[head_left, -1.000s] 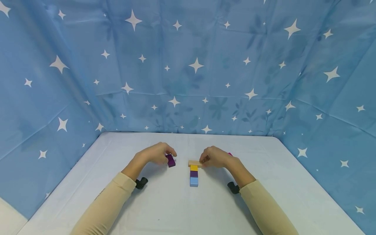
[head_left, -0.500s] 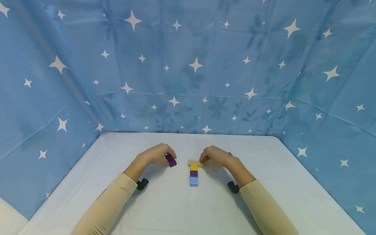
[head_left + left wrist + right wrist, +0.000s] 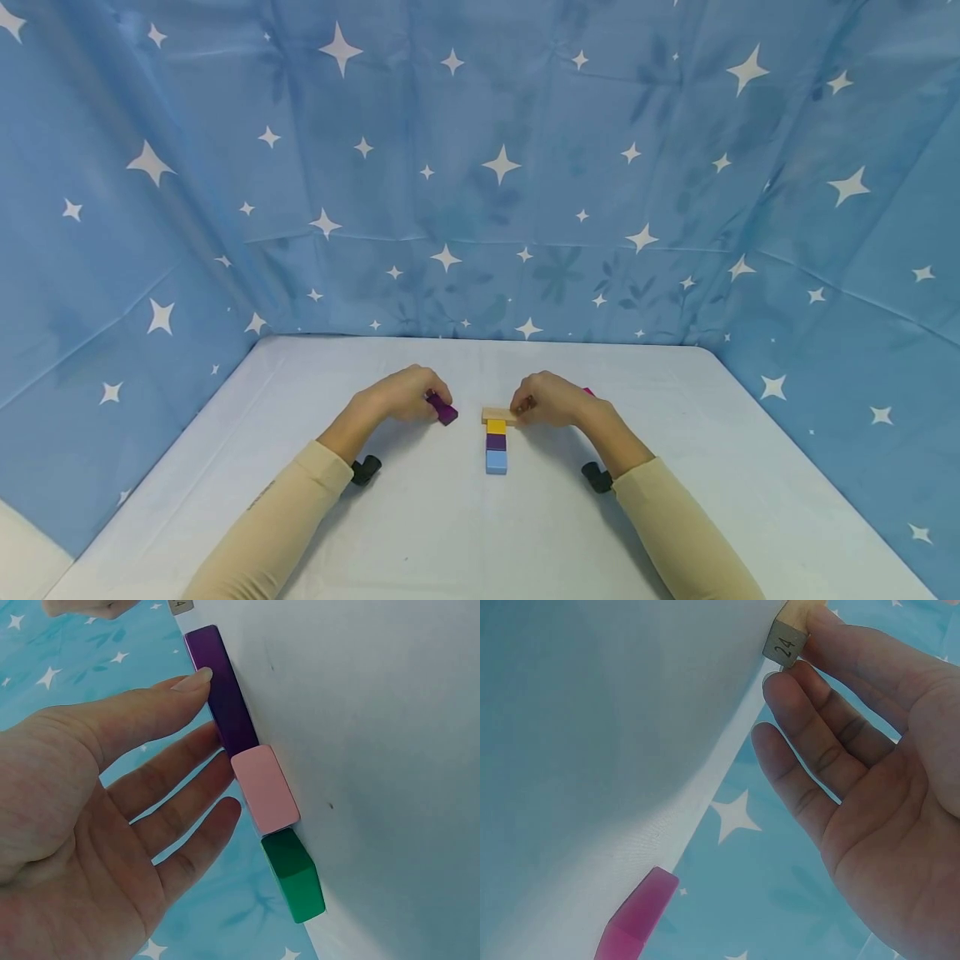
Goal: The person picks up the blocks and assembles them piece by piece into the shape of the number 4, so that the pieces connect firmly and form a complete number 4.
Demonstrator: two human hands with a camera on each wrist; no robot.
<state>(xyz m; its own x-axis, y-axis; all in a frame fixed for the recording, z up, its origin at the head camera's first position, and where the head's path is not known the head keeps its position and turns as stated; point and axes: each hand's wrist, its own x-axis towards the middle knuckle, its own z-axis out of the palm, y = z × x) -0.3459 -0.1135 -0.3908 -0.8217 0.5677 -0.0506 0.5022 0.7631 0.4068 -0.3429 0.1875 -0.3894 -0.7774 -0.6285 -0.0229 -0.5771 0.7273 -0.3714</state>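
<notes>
In the head view the left hand pinches a dark purple block. Seen from the left wrist, thumb and fingers hold the purple block, whose end meets a pink block, with a green block beyond it. My right hand grips the right end of a plain wooden block. Below that block a yellow block, a second purple block and a light blue block form a column. The right wrist view shows the wooden block's end, marked 24, at the fingertips.
A magenta block lies on the table beyond the right hand, mostly hidden in the head view. The white table is enclosed by blue star-patterned curtains. Black devices sit at both wrists.
The purple block at the left hand has turned and shifted slightly right, toward the column, with the left fingers following. The right hand and the wooden block have stayed in place.
</notes>
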